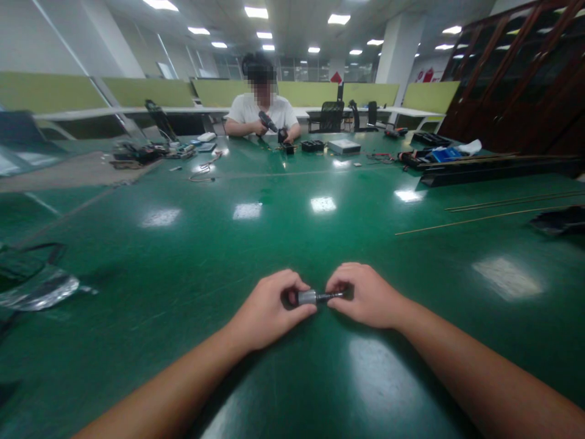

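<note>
Between my two hands, low over the green table (pixel 283 244), lies a small metal tool-like piece: a thick silver cylinder (pixel 308 297) with a thin dark shaft (pixel 325 297) running out to the right. My left hand (pixel 274 305) grips the thick end between thumb and fingers. My right hand (pixel 361 296) is pinched round the far end of the shaft. The ends are partly hidden by my fingers, and the exact kind of piece is too small to tell.
Across the table a person (pixel 274 108) holds a power drill (pixel 268 121) over black parts (pixel 287 147). Thin rods (pixel 461 221) and a long black channel (pixel 484 174) lie on the right. A silvery bag (pixel 43 294) lies left; tools and electronics (pixel 137 152) sit far left.
</note>
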A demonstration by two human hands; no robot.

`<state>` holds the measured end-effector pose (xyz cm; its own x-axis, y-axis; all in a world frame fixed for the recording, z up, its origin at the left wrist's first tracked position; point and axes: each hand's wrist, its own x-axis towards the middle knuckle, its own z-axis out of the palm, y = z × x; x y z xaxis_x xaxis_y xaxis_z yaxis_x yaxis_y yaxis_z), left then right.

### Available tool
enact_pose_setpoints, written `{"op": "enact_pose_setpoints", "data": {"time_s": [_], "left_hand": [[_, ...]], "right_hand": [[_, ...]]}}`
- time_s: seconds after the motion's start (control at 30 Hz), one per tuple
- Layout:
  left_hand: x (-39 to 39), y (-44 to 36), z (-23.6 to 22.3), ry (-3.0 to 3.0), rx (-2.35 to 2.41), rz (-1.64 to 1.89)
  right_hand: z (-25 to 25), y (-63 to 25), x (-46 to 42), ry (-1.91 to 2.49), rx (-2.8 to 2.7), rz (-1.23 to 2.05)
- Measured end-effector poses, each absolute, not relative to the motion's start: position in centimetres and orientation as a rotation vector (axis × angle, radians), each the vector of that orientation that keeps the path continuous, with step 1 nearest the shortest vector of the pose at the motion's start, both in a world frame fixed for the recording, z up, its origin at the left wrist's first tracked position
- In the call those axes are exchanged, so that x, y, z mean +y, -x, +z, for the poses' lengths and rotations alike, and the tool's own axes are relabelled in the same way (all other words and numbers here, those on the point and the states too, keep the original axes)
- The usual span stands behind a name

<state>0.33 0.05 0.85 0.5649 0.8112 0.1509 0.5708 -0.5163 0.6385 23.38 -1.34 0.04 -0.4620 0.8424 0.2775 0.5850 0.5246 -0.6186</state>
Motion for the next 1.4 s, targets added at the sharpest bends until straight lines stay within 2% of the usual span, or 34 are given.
{"op": "enact_pose_setpoints", "data": {"time_s": [1.4], "left_hand": [[0.0,-0.4,1.0,-2.253,1.096,0.591]], "right_hand": [[0.6,-25.1,-0.9,1.179,-2.241,0.559]]}}
